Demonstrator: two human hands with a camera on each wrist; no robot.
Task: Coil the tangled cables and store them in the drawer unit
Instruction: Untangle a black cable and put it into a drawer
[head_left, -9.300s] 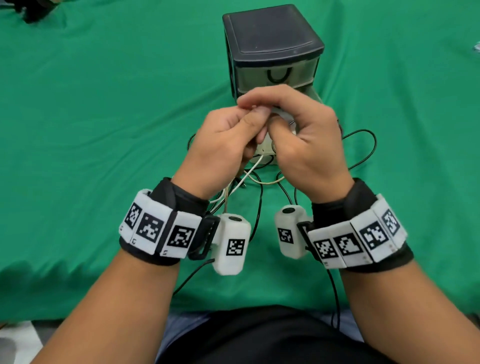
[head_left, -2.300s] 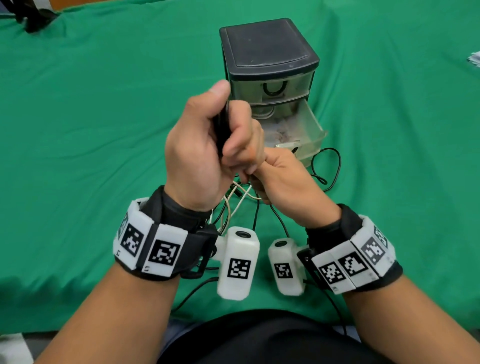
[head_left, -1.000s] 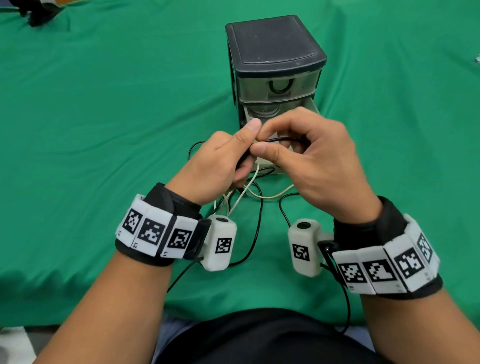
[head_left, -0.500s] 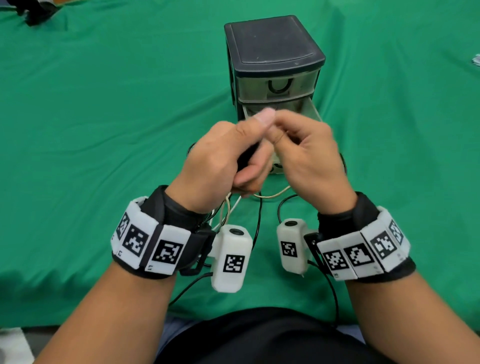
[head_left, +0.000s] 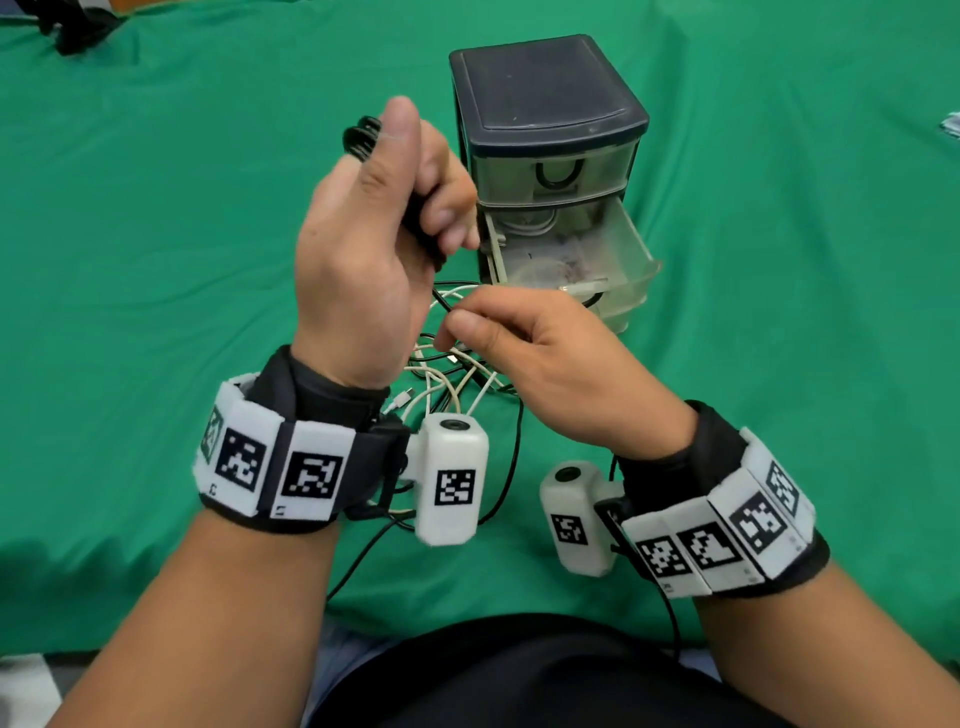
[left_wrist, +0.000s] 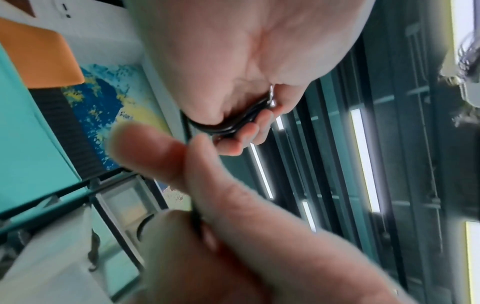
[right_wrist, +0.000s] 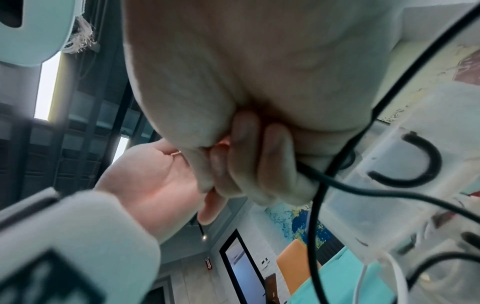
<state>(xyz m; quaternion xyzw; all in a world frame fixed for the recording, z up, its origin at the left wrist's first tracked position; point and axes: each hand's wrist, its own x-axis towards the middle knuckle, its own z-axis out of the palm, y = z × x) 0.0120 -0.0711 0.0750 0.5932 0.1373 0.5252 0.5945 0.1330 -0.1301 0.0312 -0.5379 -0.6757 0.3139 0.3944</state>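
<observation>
Two hands winding one black cable (head_left: 363, 137).
Left hand (head_left: 363, 249) grips the coil; right hand (head_left: 540, 353), below it, pinches the trailing strand. Risk: strand snags the white cables (head_left: 441, 384) beneath, loosening loops.
</observation>
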